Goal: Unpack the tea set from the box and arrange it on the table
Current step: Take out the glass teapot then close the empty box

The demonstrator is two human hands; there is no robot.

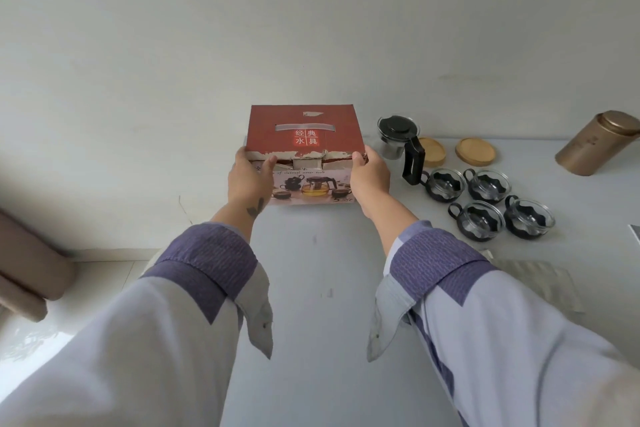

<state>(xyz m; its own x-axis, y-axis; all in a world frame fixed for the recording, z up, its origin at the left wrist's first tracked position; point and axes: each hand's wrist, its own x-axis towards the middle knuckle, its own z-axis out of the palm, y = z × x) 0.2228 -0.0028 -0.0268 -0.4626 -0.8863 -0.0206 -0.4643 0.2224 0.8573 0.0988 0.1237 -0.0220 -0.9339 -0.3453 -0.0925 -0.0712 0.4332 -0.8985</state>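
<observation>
A red cardboard tea-set box (304, 130) stands at the far side of the white table (322, 288), its lid closed and its front edge torn. My left hand (250, 177) grips the box's front left corner and my right hand (370, 174) grips its front right corner. To the right of the box stands a glass teapot (398, 140) with a black lid and handle. Several glass cups in black holders (488, 198) sit in a group in front of it. Two round wooden coasters (475, 151) lie behind the cups.
A gold cylindrical tin (595, 142) lies tilted at the far right. A grey folded cloth (533, 281) rests near my right sleeve. The wall runs right behind the box. Floor and a brown cushioned seat (31, 267) show to the left of the table.
</observation>
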